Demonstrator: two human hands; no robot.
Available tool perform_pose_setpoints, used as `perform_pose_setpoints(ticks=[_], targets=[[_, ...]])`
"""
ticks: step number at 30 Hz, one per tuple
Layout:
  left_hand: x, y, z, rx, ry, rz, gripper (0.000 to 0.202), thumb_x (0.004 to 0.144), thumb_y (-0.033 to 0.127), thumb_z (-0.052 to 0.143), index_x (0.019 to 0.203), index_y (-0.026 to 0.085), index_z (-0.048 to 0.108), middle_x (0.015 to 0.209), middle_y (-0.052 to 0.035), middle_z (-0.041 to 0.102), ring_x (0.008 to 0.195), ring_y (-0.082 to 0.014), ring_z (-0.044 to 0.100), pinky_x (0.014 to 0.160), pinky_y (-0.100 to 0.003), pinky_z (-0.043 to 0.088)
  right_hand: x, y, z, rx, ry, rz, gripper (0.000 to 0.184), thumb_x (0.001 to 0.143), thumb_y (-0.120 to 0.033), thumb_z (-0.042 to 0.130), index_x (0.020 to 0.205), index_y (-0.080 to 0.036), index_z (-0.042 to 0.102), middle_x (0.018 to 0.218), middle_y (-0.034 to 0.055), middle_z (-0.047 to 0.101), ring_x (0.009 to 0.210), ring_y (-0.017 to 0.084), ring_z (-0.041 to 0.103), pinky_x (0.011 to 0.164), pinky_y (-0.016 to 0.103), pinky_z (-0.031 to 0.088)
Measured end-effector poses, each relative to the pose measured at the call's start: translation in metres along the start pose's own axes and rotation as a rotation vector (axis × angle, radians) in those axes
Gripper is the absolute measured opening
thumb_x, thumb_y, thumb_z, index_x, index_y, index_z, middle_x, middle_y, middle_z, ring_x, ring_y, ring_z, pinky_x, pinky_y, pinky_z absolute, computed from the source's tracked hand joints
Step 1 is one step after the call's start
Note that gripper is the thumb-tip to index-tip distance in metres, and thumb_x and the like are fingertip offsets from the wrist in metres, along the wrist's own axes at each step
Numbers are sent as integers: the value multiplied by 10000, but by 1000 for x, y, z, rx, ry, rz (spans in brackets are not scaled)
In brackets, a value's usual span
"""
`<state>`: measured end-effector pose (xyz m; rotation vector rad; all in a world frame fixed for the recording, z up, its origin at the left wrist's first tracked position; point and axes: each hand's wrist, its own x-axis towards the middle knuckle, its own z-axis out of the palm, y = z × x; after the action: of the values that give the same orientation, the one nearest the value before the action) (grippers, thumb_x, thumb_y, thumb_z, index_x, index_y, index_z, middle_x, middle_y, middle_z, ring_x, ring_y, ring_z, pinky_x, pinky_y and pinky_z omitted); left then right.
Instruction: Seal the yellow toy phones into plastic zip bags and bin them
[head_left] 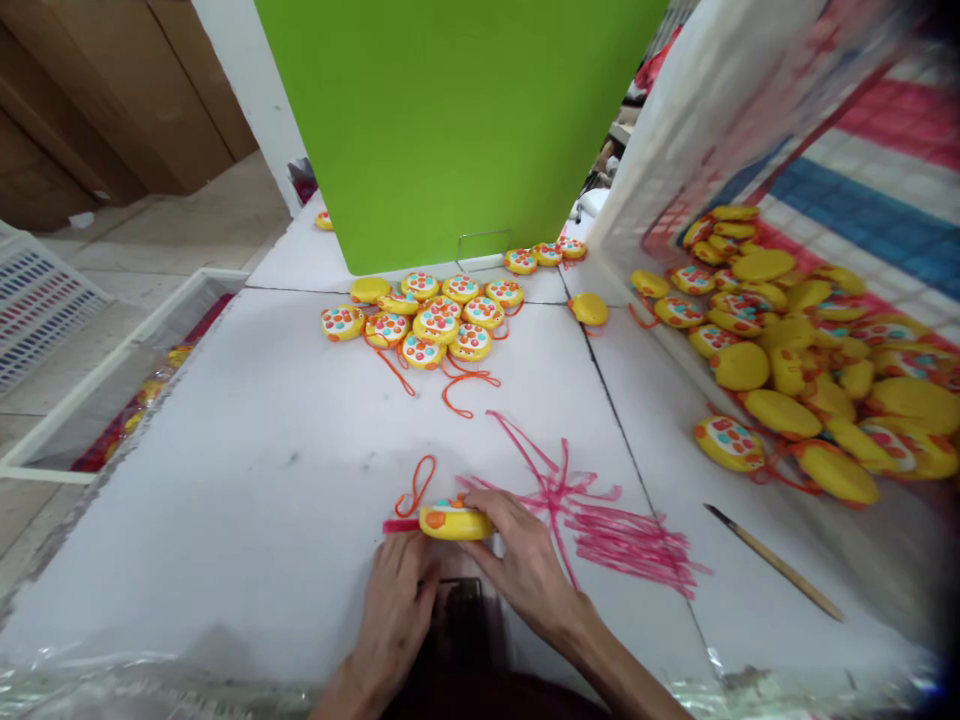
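My right hand point(525, 560) grips a yellow toy point(456, 522) with coloured buttons on its white top, thumb below and fingers over its right end. An orange cord loop point(416, 487) lies on the table beyond the toy's left end. A short pink strip point(400, 525) sticks out left of the toy. Just below that strip, my left hand point(401, 580) has its fingers curled together close to the toy; what they pinch, if anything, is hidden. Loose pink plastic strips point(630, 540) lie in a bundle and a spread tangle to the right of my right hand.
Similar yellow toys point(435, 322) cluster before a green panel point(465, 130). More toys point(795, 350) are heaped at right against a striped, see-through wall point(862, 210). A slim wooden-handled tool with a dark tip point(776, 562) lies at right. White crates point(45, 310) stand on the floor at left.
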<state>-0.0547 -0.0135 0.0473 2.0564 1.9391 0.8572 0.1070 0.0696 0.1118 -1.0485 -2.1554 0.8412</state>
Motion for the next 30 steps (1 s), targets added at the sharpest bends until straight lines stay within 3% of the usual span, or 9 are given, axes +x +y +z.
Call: perform_pose_setpoints(ticks=[3, 5, 10, 19, 21, 24, 27, 30], targets=[[8, 5, -18, -122, 95, -93, 317, 825, 207, 505, 1140, 188, 472, 1089, -89, 594, 1016, -227, 562, 845, -405, 508, -6, -2, -2, 0, -44, 18, 323, 779, -120, 605, 1074, -214, 515, 1021, 73, 625, 946, 219, 586, 790, 352, 504], [12, 10, -25, -180, 101, -71, 368, 826, 188, 506, 1188, 208, 448, 1136, -79, 575, 1061, -209, 546, 881, -376, 500, -9, -3, 0, 23, -68, 23, 321, 785, -126, 609, 1078, -220, 516, 1030, 70, 621, 953, 213, 583, 807, 351, 501], [15, 18, -22, -252, 45, 51, 375, 829, 97, 457, 1185, 213, 474, 1160, -69, 585, 1087, -164, 547, 903, -288, 494, -12, -5, 7, 118, -83, -28, 309, 826, -227, 599, 1116, -229, 494, 1087, 81, 605, 1004, 196, 570, 852, 335, 492], [18, 21, -24, -252, 57, 5, 317, 843, 96, 426, 1131, 211, 491, 1099, -60, 612, 1040, -156, 571, 880, -281, 505, -11, -2, 10, 69, -113, -33, 210, 843, -235, 564, 1046, -206, 521, 1060, 94, 623, 977, 212, 579, 830, 352, 488], [19, 21, -25, -242, 66, -82, 336, 857, 150, 444, 1189, 202, 436, 1146, -80, 581, 1068, -180, 553, 882, -321, 504, -7, 0, 10, 121, -67, 70, 202, 840, -257, 561, 1030, -197, 527, 975, 80, 643, 883, 207, 603, 776, 341, 500], [13, 17, -20, -139, 106, -151, 292, 848, 216, 493, 1135, 179, 456, 1120, -102, 564, 1049, -230, 539, 868, -398, 495, 1, 6, 6, 354, 29, 367, 204, 849, -338, 529, 971, -175, 529, 881, 62, 636, 739, 176, 604, 613, 283, 513], [2, 15, -8, 44, 13, 20, 172, 843, 154, 463, 999, 163, 536, 1010, -100, 591, 933, -249, 555, 790, -415, 502, 5, 10, -3, 666, -7, 591, 291, 809, -409, 564, 958, -165, 511, 904, 64, 619, 702, 156, 587, 478, 221, 482], [-6, 17, 3, 147, -89, 124, 221, 834, 77, 413, 998, 121, 553, 865, -98, 606, 775, -230, 560, 680, -379, 502, 3, 10, -9, 822, -36, 663, 379, 748, -396, 638, 1022, -166, 515, 934, 67, 615, 732, 153, 579, 472, 204, 476]])
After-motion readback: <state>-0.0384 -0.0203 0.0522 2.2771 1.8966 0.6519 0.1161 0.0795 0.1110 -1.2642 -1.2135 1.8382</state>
